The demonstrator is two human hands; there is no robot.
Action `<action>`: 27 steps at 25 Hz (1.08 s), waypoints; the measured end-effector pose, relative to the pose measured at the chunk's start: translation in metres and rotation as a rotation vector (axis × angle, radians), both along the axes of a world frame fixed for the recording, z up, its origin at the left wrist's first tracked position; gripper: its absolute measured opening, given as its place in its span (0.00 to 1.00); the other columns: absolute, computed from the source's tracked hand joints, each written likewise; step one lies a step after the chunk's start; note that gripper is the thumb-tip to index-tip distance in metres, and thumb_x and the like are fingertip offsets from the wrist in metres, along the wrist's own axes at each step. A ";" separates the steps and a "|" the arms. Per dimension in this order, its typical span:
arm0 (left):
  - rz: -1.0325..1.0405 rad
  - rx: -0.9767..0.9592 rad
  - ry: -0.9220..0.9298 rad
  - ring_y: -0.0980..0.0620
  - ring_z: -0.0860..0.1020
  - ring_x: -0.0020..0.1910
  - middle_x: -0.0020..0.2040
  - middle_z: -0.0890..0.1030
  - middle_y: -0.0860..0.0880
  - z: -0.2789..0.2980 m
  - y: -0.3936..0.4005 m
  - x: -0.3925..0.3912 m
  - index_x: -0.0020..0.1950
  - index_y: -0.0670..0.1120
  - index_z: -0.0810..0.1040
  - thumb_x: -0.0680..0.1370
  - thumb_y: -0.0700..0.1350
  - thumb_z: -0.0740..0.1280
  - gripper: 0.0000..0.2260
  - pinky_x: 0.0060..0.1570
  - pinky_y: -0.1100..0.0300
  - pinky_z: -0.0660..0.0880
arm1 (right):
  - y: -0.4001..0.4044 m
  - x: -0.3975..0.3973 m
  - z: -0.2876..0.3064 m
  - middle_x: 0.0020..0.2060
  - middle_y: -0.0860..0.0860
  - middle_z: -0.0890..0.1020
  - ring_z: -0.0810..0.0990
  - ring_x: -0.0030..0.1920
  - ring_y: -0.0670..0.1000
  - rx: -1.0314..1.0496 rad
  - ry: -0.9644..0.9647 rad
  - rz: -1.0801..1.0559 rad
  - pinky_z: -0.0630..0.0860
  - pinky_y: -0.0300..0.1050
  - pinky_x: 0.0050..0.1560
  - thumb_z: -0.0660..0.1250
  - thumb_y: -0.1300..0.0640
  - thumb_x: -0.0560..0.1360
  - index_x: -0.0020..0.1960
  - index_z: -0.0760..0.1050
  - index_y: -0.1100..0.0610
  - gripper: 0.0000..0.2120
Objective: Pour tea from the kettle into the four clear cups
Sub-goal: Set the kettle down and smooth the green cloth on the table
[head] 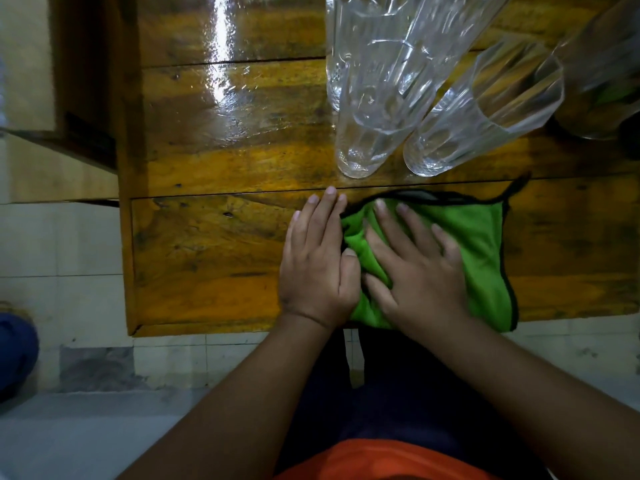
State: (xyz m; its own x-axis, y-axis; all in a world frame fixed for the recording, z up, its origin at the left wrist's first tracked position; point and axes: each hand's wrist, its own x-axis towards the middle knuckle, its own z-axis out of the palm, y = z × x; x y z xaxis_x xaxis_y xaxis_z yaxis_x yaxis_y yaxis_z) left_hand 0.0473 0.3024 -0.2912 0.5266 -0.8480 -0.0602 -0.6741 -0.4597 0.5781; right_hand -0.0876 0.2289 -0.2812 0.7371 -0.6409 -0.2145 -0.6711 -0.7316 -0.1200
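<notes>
A: Status of the cups?

B: Three clear cups point(377, 98) stand upright on the worktop point(214, 237) just beyond the green cloth point(481, 233). All look empty — no tea visible in any. A further glass vessel point(602, 74) sits at the frame edge, beyond and right of the cloth; whether it is the fourth cup cannot be determined.

A: Kettle?

B: Not in view.

A: Hands?

B: Left hand point(320, 261) lies flat, fingers point(329, 206) extended and together, at the cloth's left edge, mostly on bare wood. Right hand point(415, 271) is pressed flat on the cloth, fingers spread. Neither hand grips anything.

A: Progress?

B: Judged as preparatory — the worktop beyond the cloth shines, possibly wet. No pouring is evident. All four fills are left: fetch the kettle, then pour into each cup.
</notes>
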 end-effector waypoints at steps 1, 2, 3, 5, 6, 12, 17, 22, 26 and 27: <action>0.002 -0.008 0.033 0.48 0.58 0.79 0.78 0.66 0.46 0.002 -0.001 0.001 0.77 0.41 0.66 0.74 0.48 0.56 0.31 0.78 0.49 0.53 | -0.006 0.005 0.000 0.80 0.48 0.61 0.59 0.79 0.53 -0.002 0.000 0.012 0.59 0.61 0.71 0.60 0.40 0.75 0.76 0.63 0.47 0.31; -0.006 -0.013 0.068 0.48 0.59 0.79 0.78 0.66 0.46 0.006 -0.001 0.003 0.77 0.41 0.66 0.74 0.47 0.56 0.31 0.77 0.48 0.55 | -0.007 0.008 0.000 0.80 0.48 0.61 0.59 0.79 0.53 -0.001 -0.009 0.011 0.58 0.61 0.72 0.59 0.40 0.75 0.76 0.64 0.47 0.31; -0.025 -0.014 0.084 0.48 0.59 0.79 0.78 0.66 0.46 0.008 0.001 0.007 0.77 0.41 0.66 0.74 0.47 0.57 0.30 0.77 0.48 0.57 | -0.005 0.009 -0.001 0.79 0.49 0.61 0.58 0.79 0.53 -0.001 -0.024 -0.002 0.57 0.62 0.73 0.59 0.40 0.76 0.76 0.64 0.48 0.31; -0.068 0.019 -0.020 0.46 0.60 0.78 0.78 0.66 0.45 0.010 0.013 0.026 0.77 0.42 0.66 0.75 0.46 0.59 0.30 0.77 0.48 0.57 | 0.006 0.005 -0.003 0.80 0.49 0.59 0.57 0.79 0.53 0.014 -0.034 -0.023 0.54 0.62 0.75 0.58 0.40 0.76 0.77 0.62 0.47 0.31; -0.072 0.060 -0.113 0.45 0.59 0.79 0.78 0.65 0.44 0.008 0.022 0.040 0.78 0.42 0.64 0.76 0.47 0.60 0.29 0.78 0.49 0.54 | 0.014 0.002 -0.004 0.80 0.49 0.59 0.56 0.80 0.53 0.023 -0.033 -0.020 0.52 0.62 0.75 0.58 0.40 0.77 0.78 0.60 0.47 0.31; -0.090 0.214 -0.299 0.46 0.54 0.81 0.81 0.58 0.44 -0.009 0.048 0.069 0.80 0.43 0.59 0.80 0.51 0.56 0.29 0.79 0.49 0.48 | 0.030 0.021 -0.004 0.80 0.47 0.53 0.51 0.80 0.52 0.045 -0.021 -0.016 0.48 0.61 0.76 0.56 0.39 0.78 0.79 0.57 0.47 0.31; -0.095 0.213 -0.293 0.47 0.53 0.81 0.82 0.57 0.45 -0.008 0.049 0.071 0.81 0.44 0.58 0.79 0.51 0.57 0.30 0.79 0.52 0.45 | 0.036 0.047 -0.004 0.80 0.47 0.53 0.54 0.80 0.54 0.050 -0.039 -0.070 0.50 0.63 0.76 0.59 0.42 0.77 0.79 0.56 0.48 0.33; -0.095 0.187 -0.276 0.46 0.54 0.81 0.81 0.58 0.45 -0.007 0.048 0.072 0.80 0.43 0.59 0.78 0.50 0.56 0.30 0.78 0.52 0.46 | 0.049 0.041 -0.002 0.80 0.48 0.57 0.54 0.80 0.53 0.065 -0.027 0.033 0.51 0.62 0.76 0.60 0.43 0.75 0.79 0.57 0.47 0.34; -0.089 0.170 -0.247 0.47 0.55 0.81 0.81 0.59 0.45 -0.008 0.050 0.074 0.79 0.42 0.61 0.78 0.49 0.56 0.29 0.78 0.51 0.48 | 0.037 0.079 -0.003 0.80 0.48 0.55 0.52 0.80 0.52 0.075 -0.052 -0.052 0.48 0.61 0.77 0.58 0.43 0.77 0.80 0.56 0.47 0.33; -0.087 0.165 -0.235 0.47 0.55 0.81 0.81 0.59 0.46 -0.008 0.050 0.073 0.79 0.42 0.61 0.78 0.48 0.56 0.29 0.78 0.52 0.48 | 0.042 0.072 -0.004 0.80 0.47 0.55 0.51 0.80 0.52 0.085 -0.059 -0.047 0.48 0.61 0.77 0.59 0.44 0.76 0.80 0.56 0.47 0.33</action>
State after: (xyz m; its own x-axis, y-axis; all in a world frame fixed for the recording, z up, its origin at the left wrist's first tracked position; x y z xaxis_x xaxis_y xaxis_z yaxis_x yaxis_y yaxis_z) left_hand 0.1208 0.3526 -0.2987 0.4682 -0.8795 -0.0856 -0.8218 -0.4690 0.3237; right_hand -0.0153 0.2711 -0.2848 0.7197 -0.6564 -0.2265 -0.6943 -0.6851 -0.2206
